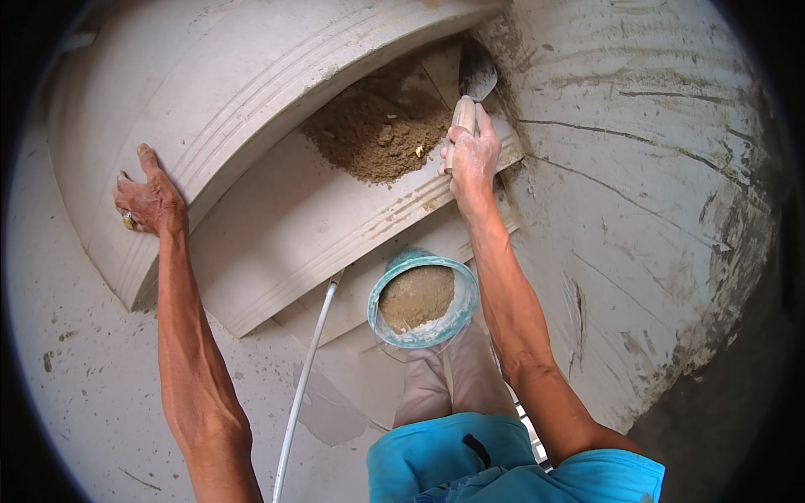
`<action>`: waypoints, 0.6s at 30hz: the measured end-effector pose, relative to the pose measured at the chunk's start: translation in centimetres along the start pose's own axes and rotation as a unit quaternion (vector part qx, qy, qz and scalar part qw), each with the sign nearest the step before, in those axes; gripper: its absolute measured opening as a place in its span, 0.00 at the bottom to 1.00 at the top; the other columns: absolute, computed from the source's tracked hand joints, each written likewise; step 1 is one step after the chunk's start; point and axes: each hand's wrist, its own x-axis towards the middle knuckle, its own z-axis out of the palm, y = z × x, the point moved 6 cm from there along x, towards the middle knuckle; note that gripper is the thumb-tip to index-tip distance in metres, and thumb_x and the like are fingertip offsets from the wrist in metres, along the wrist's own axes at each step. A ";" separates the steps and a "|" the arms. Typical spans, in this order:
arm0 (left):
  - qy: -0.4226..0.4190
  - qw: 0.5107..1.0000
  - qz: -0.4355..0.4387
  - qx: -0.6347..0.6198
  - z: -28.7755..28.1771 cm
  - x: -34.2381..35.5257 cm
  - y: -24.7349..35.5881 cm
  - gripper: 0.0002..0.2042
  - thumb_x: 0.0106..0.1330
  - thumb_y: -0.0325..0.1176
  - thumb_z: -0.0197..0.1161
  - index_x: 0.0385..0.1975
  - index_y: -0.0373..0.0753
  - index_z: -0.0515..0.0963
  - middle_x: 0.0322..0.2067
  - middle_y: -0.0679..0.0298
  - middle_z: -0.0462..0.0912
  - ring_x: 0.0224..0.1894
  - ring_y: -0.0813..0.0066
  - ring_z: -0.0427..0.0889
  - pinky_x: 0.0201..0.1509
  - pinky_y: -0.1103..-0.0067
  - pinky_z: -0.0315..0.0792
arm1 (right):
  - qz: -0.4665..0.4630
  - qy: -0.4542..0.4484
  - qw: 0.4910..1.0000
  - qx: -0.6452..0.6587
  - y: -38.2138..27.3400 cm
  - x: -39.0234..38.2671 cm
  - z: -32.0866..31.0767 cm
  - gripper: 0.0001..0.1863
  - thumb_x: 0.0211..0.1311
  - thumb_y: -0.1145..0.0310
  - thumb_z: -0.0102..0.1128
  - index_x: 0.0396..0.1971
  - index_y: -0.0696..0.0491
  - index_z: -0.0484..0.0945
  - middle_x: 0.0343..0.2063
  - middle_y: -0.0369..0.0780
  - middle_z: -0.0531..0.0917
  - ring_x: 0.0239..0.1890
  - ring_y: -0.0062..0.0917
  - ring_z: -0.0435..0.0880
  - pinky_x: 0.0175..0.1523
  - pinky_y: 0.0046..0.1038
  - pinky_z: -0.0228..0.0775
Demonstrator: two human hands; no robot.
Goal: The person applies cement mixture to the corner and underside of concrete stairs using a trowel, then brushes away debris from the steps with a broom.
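My left hand [149,194], with a ring on one finger, rests with fingers apart on the curved upper stone step [243,92] at its front edge. My right hand [470,152] is closed round the pale handle of a trowel [478,71], whose metal blade lies at the top of the recess under that step. A heap of brown, crumbly sand or mortar [377,142] lies on the step below [293,235], left of the trowel. Farther down, between my forearms, a teal bucket [457,300] holds light brown powdery or damp mix, with white residue inside its rim.
A cracked, stained grey wall or slab [637,201] fills the right side, with a dark area past its lower edge. A long white pipe [303,377] slants down from the steps beside my left forearm. A speckled grey surface [75,352] lies at left. My legs are below the bucket.
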 end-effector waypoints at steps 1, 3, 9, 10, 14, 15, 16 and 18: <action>0.000 1.000 0.000 -0.002 0.0 0.0 0.0 0.43 0.64 0.67 0.53 0.62 0.28 0.69 0.61 0.43 0.68 0.67 0.50 0.62 0.70 0.53 0.51 | 0.014 0.000 1.000 0.014 0.0 0.3 0.3 0.32 0.61 0.78 0.50 0.68 0.51 0.63 0.30 0.41 0.76 0.19 0.21 0.74 0.13 0.24 0.65; 0.000 1.000 -0.003 -0.004 -0.1 -0.1 0.2 0.43 0.64 0.67 0.53 0.62 0.28 0.69 0.61 0.43 0.68 0.67 0.50 0.62 0.70 0.54 0.51 | 0.048 -0.005 0.998 0.046 -0.3 0.6 0.8 0.30 0.64 0.77 0.50 0.67 0.49 0.64 0.30 0.41 0.76 0.19 0.22 0.74 0.14 0.25 0.66; -0.001 1.000 0.001 -0.003 -0.1 -0.1 0.1 0.43 0.64 0.66 0.54 0.62 0.28 0.69 0.61 0.44 0.67 0.68 0.50 0.61 0.70 0.54 0.50 | 0.131 -0.028 0.986 0.095 -1.7 0.7 2.1 0.27 0.68 0.74 0.50 0.67 0.48 0.65 0.28 0.40 0.77 0.19 0.23 0.75 0.17 0.28 0.68; -0.002 1.000 0.001 -0.006 -0.1 -0.2 0.3 0.43 0.64 0.66 0.55 0.62 0.28 0.69 0.61 0.44 0.67 0.68 0.50 0.61 0.70 0.54 0.50 | 0.134 -0.038 0.986 0.089 -1.7 0.7 1.9 0.27 0.68 0.74 0.49 0.67 0.48 0.64 0.27 0.40 0.77 0.19 0.23 0.75 0.17 0.28 0.69; -0.003 1.000 -0.005 0.002 -0.1 -0.2 0.2 0.43 0.64 0.66 0.55 0.62 0.28 0.68 0.61 0.44 0.67 0.68 0.50 0.60 0.71 0.54 0.49 | 0.141 -0.088 0.985 0.048 -1.6 0.2 0.6 0.30 0.67 0.76 0.49 0.69 0.48 0.63 0.27 0.40 0.77 0.19 0.22 0.74 0.16 0.27 0.68; -0.003 1.000 -0.007 0.006 0.0 -0.1 0.0 0.43 0.64 0.66 0.55 0.62 0.28 0.68 0.61 0.43 0.67 0.68 0.50 0.60 0.71 0.54 0.49 | 0.142 -0.106 0.984 0.023 -1.7 -0.1 0.1 0.30 0.65 0.76 0.49 0.69 0.49 0.63 0.26 0.40 0.77 0.18 0.21 0.74 0.15 0.26 0.66; -0.004 1.000 -0.009 0.011 0.2 -0.1 0.0 0.43 0.64 0.66 0.55 0.62 0.28 0.68 0.61 0.43 0.67 0.68 0.50 0.60 0.71 0.54 0.49 | 0.143 -0.124 0.982 -0.003 -1.8 -0.6 -0.3 0.31 0.63 0.76 0.50 0.69 0.50 0.64 0.26 0.40 0.76 0.17 0.20 0.73 0.14 0.26 0.64; -0.003 1.000 -0.008 -0.002 -0.1 -0.2 0.1 0.43 0.64 0.66 0.55 0.63 0.28 0.68 0.61 0.43 0.67 0.68 0.50 0.60 0.71 0.54 0.50 | 0.143 -0.153 0.977 -0.044 -1.9 -1.5 -1.4 0.33 0.60 0.77 0.51 0.69 0.52 0.64 0.25 0.39 0.76 0.15 0.20 0.72 0.12 0.25 0.62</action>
